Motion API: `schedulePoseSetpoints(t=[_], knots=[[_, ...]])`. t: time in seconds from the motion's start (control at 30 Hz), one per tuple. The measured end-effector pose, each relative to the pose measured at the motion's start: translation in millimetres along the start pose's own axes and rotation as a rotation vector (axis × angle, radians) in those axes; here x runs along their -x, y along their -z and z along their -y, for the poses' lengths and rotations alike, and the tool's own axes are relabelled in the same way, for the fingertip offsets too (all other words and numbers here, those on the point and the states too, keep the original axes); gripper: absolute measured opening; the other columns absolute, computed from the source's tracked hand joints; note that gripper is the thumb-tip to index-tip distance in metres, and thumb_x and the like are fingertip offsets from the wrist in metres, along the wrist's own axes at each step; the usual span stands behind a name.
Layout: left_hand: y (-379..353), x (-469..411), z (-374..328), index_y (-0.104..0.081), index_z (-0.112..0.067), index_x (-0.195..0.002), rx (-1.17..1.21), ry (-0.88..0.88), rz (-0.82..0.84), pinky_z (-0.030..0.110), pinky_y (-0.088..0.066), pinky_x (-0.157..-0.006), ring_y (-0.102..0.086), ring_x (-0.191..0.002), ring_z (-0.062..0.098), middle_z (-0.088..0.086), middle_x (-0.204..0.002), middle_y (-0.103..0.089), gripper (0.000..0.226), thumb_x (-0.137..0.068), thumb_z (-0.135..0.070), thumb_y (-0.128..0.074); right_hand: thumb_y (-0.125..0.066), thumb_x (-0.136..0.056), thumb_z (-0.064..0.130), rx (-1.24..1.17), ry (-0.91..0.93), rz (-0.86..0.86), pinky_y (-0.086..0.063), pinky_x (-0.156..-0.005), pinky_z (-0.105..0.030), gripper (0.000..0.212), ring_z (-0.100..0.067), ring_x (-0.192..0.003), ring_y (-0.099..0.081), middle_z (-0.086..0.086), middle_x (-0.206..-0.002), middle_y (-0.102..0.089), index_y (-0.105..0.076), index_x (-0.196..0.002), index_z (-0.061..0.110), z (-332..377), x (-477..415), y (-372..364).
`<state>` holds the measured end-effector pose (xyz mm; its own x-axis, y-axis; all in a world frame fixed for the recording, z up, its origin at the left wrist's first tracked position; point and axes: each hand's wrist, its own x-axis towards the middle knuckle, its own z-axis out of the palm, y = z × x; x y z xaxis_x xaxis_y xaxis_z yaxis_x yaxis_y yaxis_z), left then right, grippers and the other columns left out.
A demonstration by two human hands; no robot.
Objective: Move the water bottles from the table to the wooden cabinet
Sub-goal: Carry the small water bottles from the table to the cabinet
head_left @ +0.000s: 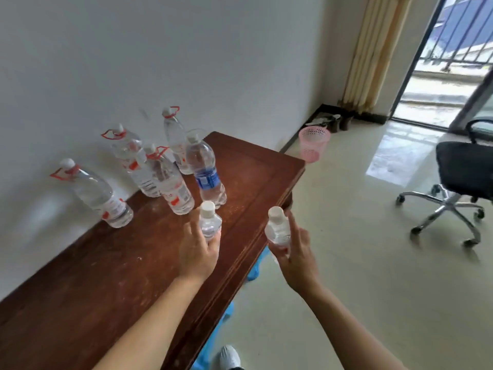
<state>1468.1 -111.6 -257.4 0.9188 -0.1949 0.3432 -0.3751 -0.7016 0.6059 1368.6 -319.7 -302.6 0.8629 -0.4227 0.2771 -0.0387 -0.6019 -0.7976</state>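
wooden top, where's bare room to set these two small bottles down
Bare: the wooden top from the left hand back toward the near end, and the far right corner beyond the blue-label bottle. Crowded: the wall side, where the red-handled bottles cluster.

A plain white wall (186,62) runs behind the dark red-brown wooden bench (253,169), with a dark skirting board (289,145) at its foot. The floor (346,276) is pale, glossy tile. A pink plastic wastebasket (313,144) stands on it just past the bench's far end. In the corner hangs a cream curtain (373,49), with shoes (338,122) at its base. Beside it a dark-framed glass door (416,62) gives onto a balcony railing (466,36); daylight from there glares off the tiles. A black office chair (464,169) on a chrome star base stands at the right.
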Motion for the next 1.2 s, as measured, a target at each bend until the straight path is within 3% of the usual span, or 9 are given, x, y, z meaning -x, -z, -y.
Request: schedulePoseSetpoints(t=[0.1, 0.2, 0.27, 0.4, 0.67, 0.8, 0.97, 1.07, 1.2], knots=[[-26, -2, -80, -0.02, -0.028, -0.158, -0.014, -0.233, 0.011, 0.051, -0.057, -0.076, -0.062, -0.111, 0.046, 0.018, -0.138, -0.043, 0.091, -0.087, -0.015, -0.075, -0.078, -0.088, 0.02, 0.062, 0.039, -0.164, -0.049, -0.074, -0.034, 0.103, -0.024, -0.098, -0.058, -0.007, -0.121, -0.048, -0.006, -0.155, 0.05, -19, 10, 78], [-59, 10, -178, -0.017, -0.028, -0.159, -0.075, -0.506, 0.115, 0.045, -0.058, -0.062, -0.066, -0.098, 0.04, 0.02, -0.126, -0.054, 0.084, -0.091, -0.03, -0.066, -0.076, -0.089, 0.02, 0.153, 0.027, -0.34, -0.058, -0.075, -0.044, 0.103, -0.028, -0.096, -0.06, -0.01, -0.124, -0.047, -0.004, -0.157, 0.05, -46, 34, 171], [-79, 20, -230, -0.014, -0.031, -0.159, -0.094, -0.62, 0.165, 0.043, -0.056, -0.055, -0.067, -0.09, 0.04, 0.022, -0.122, -0.059, 0.098, -0.084, -0.022, -0.076, -0.073, -0.091, 0.023, 0.216, 0.001, -0.445, -0.059, -0.078, -0.046, 0.098, -0.027, -0.103, -0.057, -0.01, -0.127, -0.045, -0.004, -0.156, 0.053, -62, 51, 217], [-126, 52, -334, -0.029, -0.026, -0.157, -0.09, -0.837, 0.263, 0.035, -0.048, -0.044, -0.063, -0.067, 0.038, 0.024, -0.109, -0.063, 0.096, -0.077, -0.019, -0.083, -0.068, -0.095, 0.026, 0.345, -0.065, -0.671, -0.058, -0.08, -0.046, 0.09, -0.03, -0.106, -0.057, -0.006, -0.126, -0.042, -0.007, -0.157, 0.051, -91, 102, 317], [-220, 156, -504, -0.03, -0.032, -0.154, 0.08, -1.234, 0.429, 0.042, -0.054, -0.048, -0.066, -0.071, 0.04, 0.025, -0.119, -0.061, 0.088, -0.082, -0.016, -0.077, -0.065, -0.095, 0.025, 0.644, -0.369, -0.886, -0.057, -0.077, -0.047, 0.091, -0.035, -0.111, -0.052, -0.018, -0.128, -0.046, -0.004, -0.156, 0.051, -132, 236, 459], [-262, 230, -585, -0.029, -0.033, -0.154, 0.206, -1.369, 0.569, 0.042, -0.052, -0.048, -0.067, -0.074, 0.043, 0.027, -0.118, -0.061, 0.091, -0.08, -0.014, -0.079, -0.07, -0.091, 0.017, 0.771, -0.554, -1.031, -0.056, -0.078, -0.044, 0.094, -0.033, -0.107, -0.055, -0.013, -0.126, -0.043, -0.011, -0.157, 0.049, -145, 311, 519], [-294, 337, -687, -0.011, -0.045, -0.154, 0.376, -1.527, 0.766, 0.034, -0.039, -0.053, -0.065, -0.078, 0.038, 0.017, -0.126, -0.058, 0.094, -0.088, -0.022, -0.074, -0.064, -0.095, 0.023, 0.955, -0.818, -1.193, -0.06, -0.077, -0.045, 0.083, -0.029, -0.103, -0.057, -0.018, -0.127, -0.045, -0.016, -0.159, 0.041, -146, 404, 588], [-293, 419, -742, -0.002, -0.051, -0.151, 0.512, -1.652, 0.862, 0.038, -0.045, -0.059, -0.066, -0.088, 0.038, 0.013, -0.136, -0.053, 0.092, -0.092, -0.026, -0.068, -0.061, -0.098, 0.026, 1.033, -0.961, -1.286, -0.06, -0.079, -0.043, 0.082, -0.028, -0.107, -0.057, -0.018, -0.133, -0.043, -0.01, -0.159, 0.045, -129, 470, 611], [-270, 527, -785, -0.018, -0.045, -0.153, 0.671, -1.81, 1.001, 0.039, -0.048, -0.054, -0.066, -0.074, 0.039, 0.012, -0.126, -0.059, 0.096, -0.082, -0.021, -0.079, -0.067, -0.096, 0.023, 1.093, -1.114, -1.42, -0.059, -0.075, -0.039, 0.085, -0.027, -0.106, -0.059, -0.017, -0.132, -0.046, -0.013, -0.158, 0.042, -90, 552, 618]])
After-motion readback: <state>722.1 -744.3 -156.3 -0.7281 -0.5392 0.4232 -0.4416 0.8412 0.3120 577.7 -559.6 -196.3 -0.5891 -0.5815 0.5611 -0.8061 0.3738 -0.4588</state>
